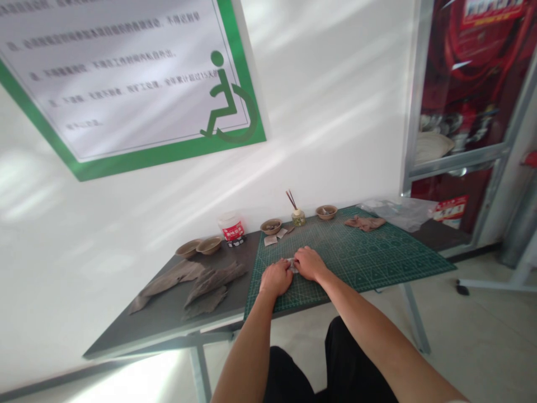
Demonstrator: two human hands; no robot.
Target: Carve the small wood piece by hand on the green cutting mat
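Note:
Both of my hands are close together over the green cutting mat. My left hand has its fingers curled and pressed down on the near-left side of a small whitish-grey piece. From the right, my right hand pinches the same piece with bent fingers. Most of this piece is covered by the fingers, and I cannot tell if it is cloth or paper. Just beyond the hands, small pale square pieces lie on the mat, near a brown bowl with small bits in it.
Grey-brown cloths and two bowls are on the dark table's left part. Along the wall stand a white jar, a glass bottle with sticks and another bowl. A brownish cloth and clear plastic bag lie at right.

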